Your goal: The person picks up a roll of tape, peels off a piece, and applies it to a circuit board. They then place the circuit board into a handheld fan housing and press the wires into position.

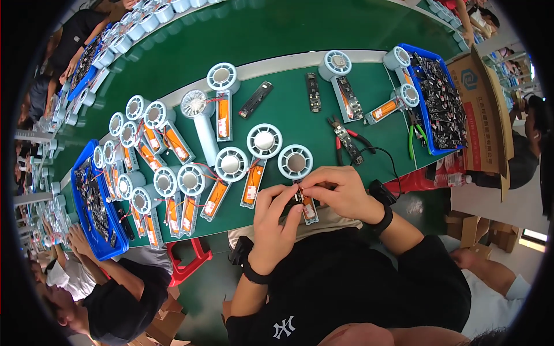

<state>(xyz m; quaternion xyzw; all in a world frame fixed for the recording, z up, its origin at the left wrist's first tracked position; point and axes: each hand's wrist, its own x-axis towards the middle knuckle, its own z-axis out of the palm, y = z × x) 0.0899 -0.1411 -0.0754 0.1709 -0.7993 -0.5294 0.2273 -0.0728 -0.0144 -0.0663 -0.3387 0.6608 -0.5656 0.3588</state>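
Right in front of me, at the table's near edge, lies a light-blue handheld fan with its handle open toward me. An orange battery shows in that handle. My left hand pinches a small black circuit board over the handle, thumb and fingers closed on it. From the other side my right hand reaches in, its thumb and index finger pressed together just below the fan head. Whatever sits between those fingertips is hidden, though a bit of red wire shows close by.
Several open fans with orange batteries crowd the left. Blue trays of black circuit boards stand left and right. Cutters with red handles and green-handled pliers lie right. A carton stands beyond; people sit nearby.
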